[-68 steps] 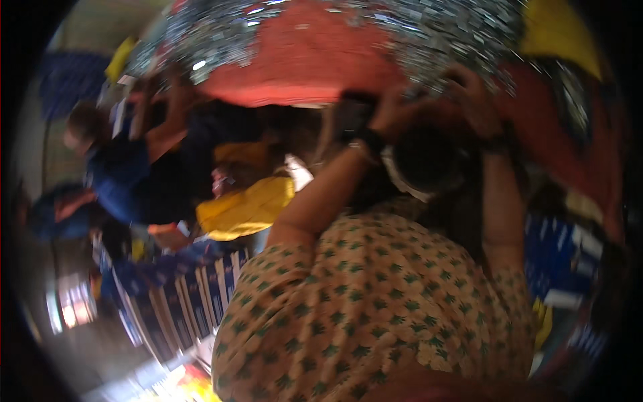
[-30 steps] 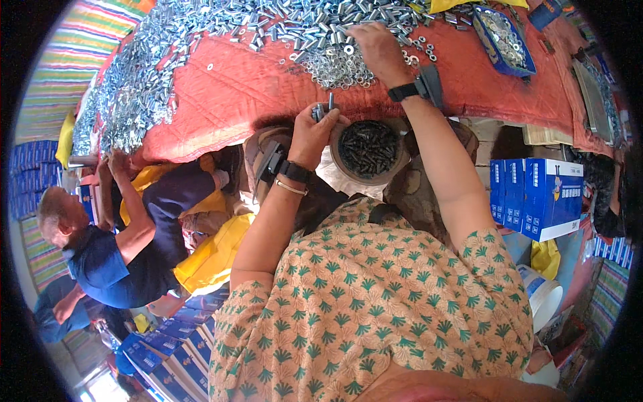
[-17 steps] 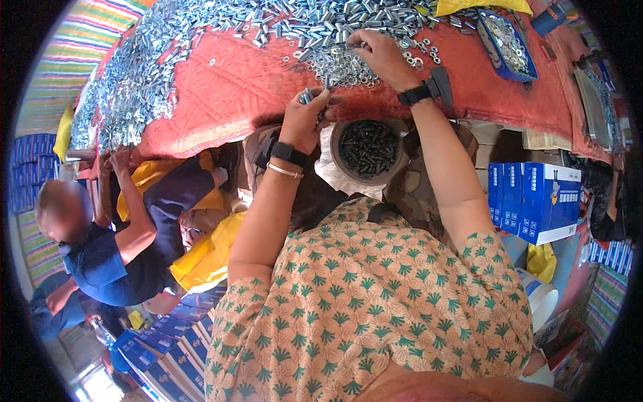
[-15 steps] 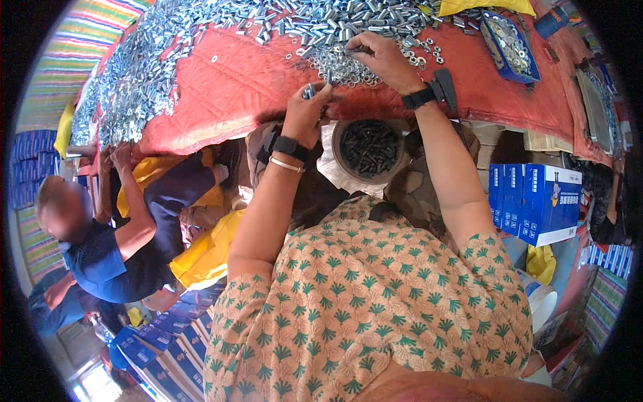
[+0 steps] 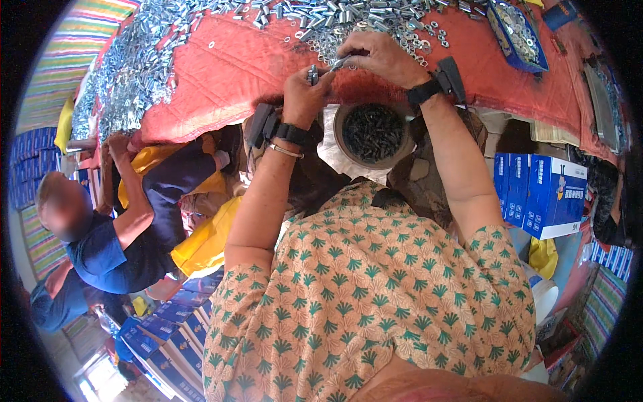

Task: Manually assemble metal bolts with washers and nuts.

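Observation:
My left hand (image 5: 303, 97), closed, holds small silver metal bolts (image 5: 313, 75) over the near edge of the red cloth (image 5: 221, 80). Fingertips of my right hand (image 5: 387, 59) meet those of the left and pinch at a thin greyish metal piece (image 5: 340, 63) between them. Whether the right fingers hold a further small part is hidden. Just beyond the hands lies a pile of silver washers and nuts (image 5: 324, 45), with many metal sleeves (image 5: 348, 13) behind it. Below the hands, a round bucket (image 5: 339, 142) contains dark bolts (image 5: 372, 132).
A blue tray (image 5: 514, 55) of washers stands at the far right of the cloth. Blue cartons (image 5: 561, 194) are stacked at my right, more boxes (image 5: 171, 342) at lower left. Another person (image 5: 100, 248) sits at my left, with hands at the table edge. More metal parts (image 5: 127, 87) cover the left side.
My right hand has come left and nearer, from over the washer pile to the left hand's fingertips. The two hands now touch. The view has shifted slightly.

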